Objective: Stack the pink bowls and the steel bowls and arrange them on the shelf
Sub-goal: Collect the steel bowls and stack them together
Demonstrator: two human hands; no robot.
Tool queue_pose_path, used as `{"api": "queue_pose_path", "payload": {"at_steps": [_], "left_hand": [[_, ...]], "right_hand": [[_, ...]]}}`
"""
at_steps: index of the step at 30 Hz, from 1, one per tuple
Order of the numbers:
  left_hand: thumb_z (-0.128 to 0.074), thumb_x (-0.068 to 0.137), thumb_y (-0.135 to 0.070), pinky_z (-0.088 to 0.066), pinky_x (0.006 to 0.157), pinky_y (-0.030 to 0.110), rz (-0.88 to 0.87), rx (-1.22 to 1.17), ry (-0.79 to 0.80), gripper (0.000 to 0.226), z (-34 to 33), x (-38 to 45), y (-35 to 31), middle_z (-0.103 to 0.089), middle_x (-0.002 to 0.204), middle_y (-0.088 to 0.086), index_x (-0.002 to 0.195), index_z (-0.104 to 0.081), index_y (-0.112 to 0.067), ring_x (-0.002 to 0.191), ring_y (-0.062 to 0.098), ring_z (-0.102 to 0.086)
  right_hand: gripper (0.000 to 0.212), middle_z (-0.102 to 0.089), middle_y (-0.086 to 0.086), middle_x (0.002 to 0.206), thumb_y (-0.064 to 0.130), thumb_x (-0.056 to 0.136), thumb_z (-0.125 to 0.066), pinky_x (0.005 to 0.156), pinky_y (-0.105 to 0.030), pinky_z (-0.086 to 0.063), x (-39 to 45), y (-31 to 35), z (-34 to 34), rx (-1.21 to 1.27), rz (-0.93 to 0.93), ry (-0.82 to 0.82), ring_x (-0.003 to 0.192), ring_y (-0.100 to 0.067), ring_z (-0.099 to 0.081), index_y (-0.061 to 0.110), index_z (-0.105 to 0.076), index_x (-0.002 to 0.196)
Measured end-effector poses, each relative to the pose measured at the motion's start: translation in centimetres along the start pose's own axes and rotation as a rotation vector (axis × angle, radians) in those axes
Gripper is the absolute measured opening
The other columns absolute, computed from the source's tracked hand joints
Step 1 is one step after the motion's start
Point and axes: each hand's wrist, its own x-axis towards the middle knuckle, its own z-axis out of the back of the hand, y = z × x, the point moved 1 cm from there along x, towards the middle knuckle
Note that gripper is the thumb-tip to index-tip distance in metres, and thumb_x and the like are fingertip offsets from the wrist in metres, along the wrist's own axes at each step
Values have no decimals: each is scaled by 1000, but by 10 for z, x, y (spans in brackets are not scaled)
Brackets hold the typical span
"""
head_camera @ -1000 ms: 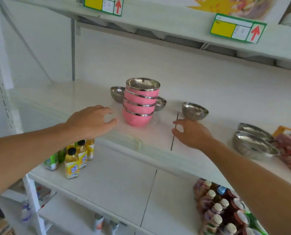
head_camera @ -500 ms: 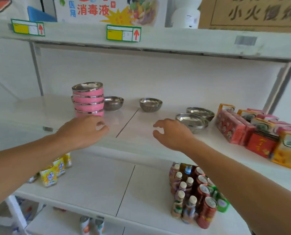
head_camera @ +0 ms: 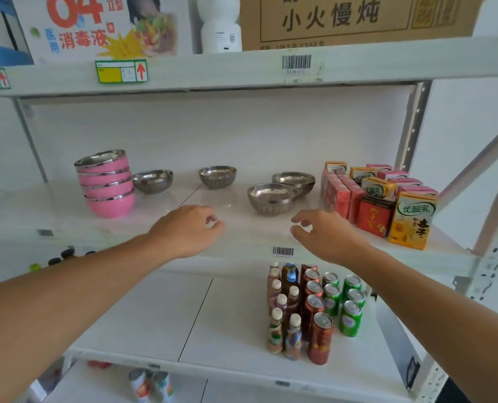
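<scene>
- Shelf: white, middle tier of a metal rack; carries all the bowls listed here.
- Pink bowls: four, nested in one stack that leans slightly, at the left of the shelf; steel rims and steel lining on view.
- Small steel bowl: upright, just beside the pink stack on its right, possibly touching it.
- Second small steel bowl: upright, alone near the shelf's middle, toward the back.
- Two larger steel bowls: upright, right of centre, the front one overlapping the rear one in view; not nested.
- Drink cartons: red, pink and yellow, grouped at the right end of the shelf.
- Left hand: over the shelf's front edge, grip empty, fingers loosely curled.
- Right hand: over the front edge near the front large bowl, grip empty, thumb and fingers parted.
- Cans and bottles: clustered on the tier below.
- Cardboard box: on the top tier.
</scene>
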Motion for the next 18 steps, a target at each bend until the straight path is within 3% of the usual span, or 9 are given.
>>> {"api": "queue_pose_path", "payload": {"at_steps": [6, 9, 13, 15, 18], "left_hand": [[-52, 101, -58, -53, 105, 42, -6, -22, 21, 33, -5, 17, 5, -70, 130, -14, 118, -74, -40, 120, 20, -64], [-52, 101, -56, -54, 104, 43, -20, -43, 38, 32, -11, 33, 19, -70, 127, -14, 117, -74, -40, 119, 20, -65], [-51, 100, -55, -56, 98, 40, -55, -67, 25, 30, -19, 64, 45, -70, 123, -16, 117, -73, -42, 112, 19, -65], [-51, 99, -55, -56, 94, 39, -75, -98, 12, 30, -21, 82, 61, -71, 120, -17, 115, -73, -42, 108, 18, -66], [-48, 99, -56, -57, 90, 39, -110, -140, 7, 33, -26, 109, 86, -73, 116, -16, 111, -73, -37, 103, 17, -67]], "right_hand": [[38, -77, -2, 129, 44, 109, -57, 92, -40, -59, 18, -14, 2, 70, -82, 0, 106, -24, -72, 26, -71, 139], [37, -79, -6, 120, 44, 112, -51, 92, -46, -64, 34, -10, 1, 73, -115, -17, 97, -25, -75, 25, -71, 136], [51, -78, -16, 122, 50, 115, -42, 96, -51, -63, 64, -7, -7, 82, -208, -25, 103, -34, -77, 15, -63, 144], [51, -79, -16, 111, 52, 115, -40, 93, -51, -65, 82, -6, -12, 121, -275, -38, 95, -33, -81, 13, -65, 136], [49, -77, -11, 95, 54, 114, -43, 84, -52, -70, 113, -7, -20, 163, -402, -55, 74, -26, -84, 13, -68, 107]]}}
